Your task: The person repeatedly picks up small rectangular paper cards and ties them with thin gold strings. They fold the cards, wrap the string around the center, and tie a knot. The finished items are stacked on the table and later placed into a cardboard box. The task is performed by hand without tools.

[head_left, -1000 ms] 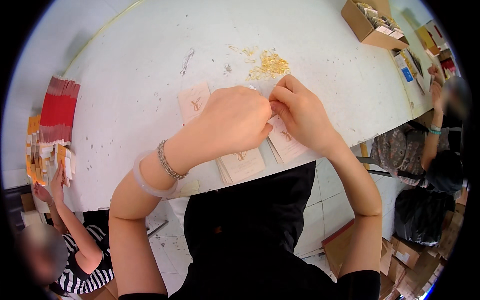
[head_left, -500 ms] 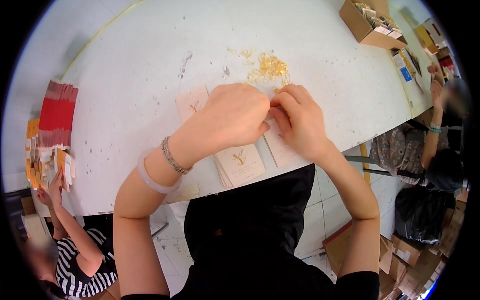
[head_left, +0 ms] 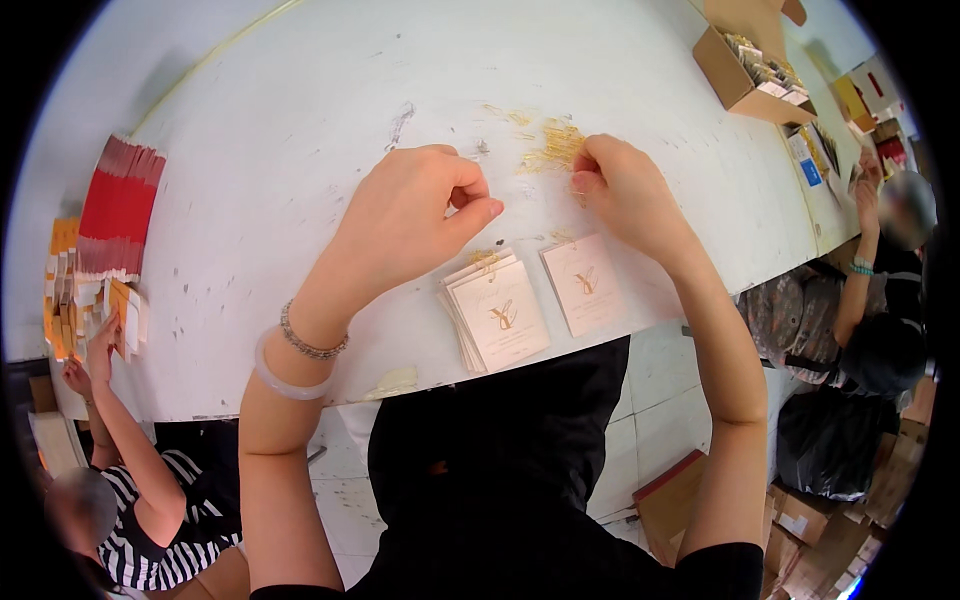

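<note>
Two groups of pale pink hang tags lie near the front edge of the table: a fanned stack on the left and a neater pile on the right. Gold loops show at their top edges. Above the left stack hovers my left hand, fingers curled, thumb and forefinger apart, nothing visible between them. My right hand pinches at the right side of a heap of thin gold loops. A bit of gold shows below its thumb; the fingers partly hide it.
Red bundles and orange-and-white packets stand along the table's left side, where a person in stripes handles packets. An open carton of tags sits at the far right. Another person works at the right edge.
My hands, together over the tags before, have parted. The right reached up to the gold heap; the left drew back leftward. The tag seen beside my left hand is no longer visible there.
</note>
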Demonstrator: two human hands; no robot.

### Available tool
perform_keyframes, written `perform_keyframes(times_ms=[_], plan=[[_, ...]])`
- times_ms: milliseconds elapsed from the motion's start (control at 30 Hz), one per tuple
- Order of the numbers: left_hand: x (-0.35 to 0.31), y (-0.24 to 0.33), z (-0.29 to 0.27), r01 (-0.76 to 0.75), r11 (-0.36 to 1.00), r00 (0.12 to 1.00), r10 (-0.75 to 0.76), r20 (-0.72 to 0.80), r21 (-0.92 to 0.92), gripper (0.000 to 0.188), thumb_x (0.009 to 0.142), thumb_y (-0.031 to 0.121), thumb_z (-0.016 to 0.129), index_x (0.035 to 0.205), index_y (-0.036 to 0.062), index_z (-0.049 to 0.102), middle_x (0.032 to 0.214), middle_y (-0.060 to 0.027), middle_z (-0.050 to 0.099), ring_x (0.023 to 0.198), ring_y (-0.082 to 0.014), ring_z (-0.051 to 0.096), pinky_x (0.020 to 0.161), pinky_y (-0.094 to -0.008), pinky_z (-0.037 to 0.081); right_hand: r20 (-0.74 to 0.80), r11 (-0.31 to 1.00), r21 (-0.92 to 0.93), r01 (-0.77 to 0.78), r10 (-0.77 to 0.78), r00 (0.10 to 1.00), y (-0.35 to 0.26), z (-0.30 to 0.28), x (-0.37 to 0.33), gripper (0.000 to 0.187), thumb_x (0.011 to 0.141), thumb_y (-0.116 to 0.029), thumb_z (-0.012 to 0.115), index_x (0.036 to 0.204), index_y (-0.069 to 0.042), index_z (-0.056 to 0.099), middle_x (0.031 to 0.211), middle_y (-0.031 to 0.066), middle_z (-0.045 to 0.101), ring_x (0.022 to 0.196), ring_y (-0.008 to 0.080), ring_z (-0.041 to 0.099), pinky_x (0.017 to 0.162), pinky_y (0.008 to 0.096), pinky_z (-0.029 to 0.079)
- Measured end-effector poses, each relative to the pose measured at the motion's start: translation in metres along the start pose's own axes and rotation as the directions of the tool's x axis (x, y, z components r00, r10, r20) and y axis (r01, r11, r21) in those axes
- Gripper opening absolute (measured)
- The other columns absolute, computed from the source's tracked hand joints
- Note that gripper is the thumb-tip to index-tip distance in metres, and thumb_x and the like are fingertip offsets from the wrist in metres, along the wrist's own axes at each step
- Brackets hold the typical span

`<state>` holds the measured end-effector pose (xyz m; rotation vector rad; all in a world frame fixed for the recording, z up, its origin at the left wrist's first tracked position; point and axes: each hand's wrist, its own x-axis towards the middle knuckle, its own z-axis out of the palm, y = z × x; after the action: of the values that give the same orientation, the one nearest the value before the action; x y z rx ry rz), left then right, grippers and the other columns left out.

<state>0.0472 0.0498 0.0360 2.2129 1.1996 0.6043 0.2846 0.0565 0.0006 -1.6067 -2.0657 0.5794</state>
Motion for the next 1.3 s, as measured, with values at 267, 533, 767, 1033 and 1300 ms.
perform_keyframes(times_ms=[267,533,767,1033,1300], plan=[[-0.004,-0.001,0.013,-0.013,0.968,0.969,-0.050,-0.243,-0.251,0.009,0.084,0.005,0.068,0.089,-0.0017,0.070,0.078,-0.0089,0.072,0.064,-0.0109,0.063,0.058,-0.0232,0.049,0.086,0.872,0.489,0.001,-0.050,0.995,-0.040,0.002,0.006,0.009,0.088,-0.008,0.063,0.088,0.000,0.067,0.075,0.0061,0.065,0.066,0.0130,0.057,0.061,0.0275,0.048],[-0.010,-0.014,0.000,0.034,0.919,0.941,-0.161,-0.298,-0.392,0.007,0.084,0.003,0.067,0.088,-0.0022,0.070,0.077,-0.0064,0.071,0.065,-0.0088,0.063,0.056,-0.0229,0.051,0.236,0.599,0.771,-0.216,0.047,0.971,-0.074,0.011,0.022,0.013,0.092,-0.008,0.063,0.091,0.004,0.067,0.081,0.0071,0.067,0.066,0.0098,0.059,0.057,0.0229,0.050],[-0.016,-0.024,-0.006,0.084,0.841,0.910,-0.283,-0.303,-0.534,0.005,0.085,0.003,0.066,0.086,-0.0006,0.070,0.077,-0.0048,0.070,0.068,-0.0077,0.063,0.055,-0.0212,0.051,0.363,0.518,0.799,-0.306,-0.011,0.932,-0.071,0.018,0.033,0.016,0.092,-0.009,0.065,0.098,0.005,0.067,0.082,0.0092,0.068,0.067,0.0100,0.062,0.055,0.0224,0.051],[-0.017,-0.027,0.001,0.008,0.930,0.893,-0.172,-0.416,-0.367,0.006,0.081,0.003,0.066,0.084,0.0012,0.070,0.073,-0.0057,0.070,0.066,-0.0103,0.065,0.059,-0.0235,0.052,0.248,0.803,0.577,-0.151,0.004,0.969,-0.071,0.021,0.040,0.013,0.089,-0.010,0.065,0.095,0.001,0.069,0.078,0.0044,0.066,0.064,0.0082,0.057,0.053,0.0212,0.046],[-0.016,-0.034,0.001,-0.071,0.982,0.896,-0.014,-0.444,-0.174,0.006,0.082,0.000,0.068,0.088,0.0014,0.070,0.079,-0.0027,0.070,0.067,-0.0085,0.063,0.059,-0.0219,0.051,0.134,0.933,0.359,-0.004,-0.047,0.990,-0.059,0.026,0.033,0.016,0.089,-0.012,0.063,0.095,0.002,0.068,0.079,0.0055,0.067,0.069,0.0111,0.062,0.059,0.0244,0.050]])
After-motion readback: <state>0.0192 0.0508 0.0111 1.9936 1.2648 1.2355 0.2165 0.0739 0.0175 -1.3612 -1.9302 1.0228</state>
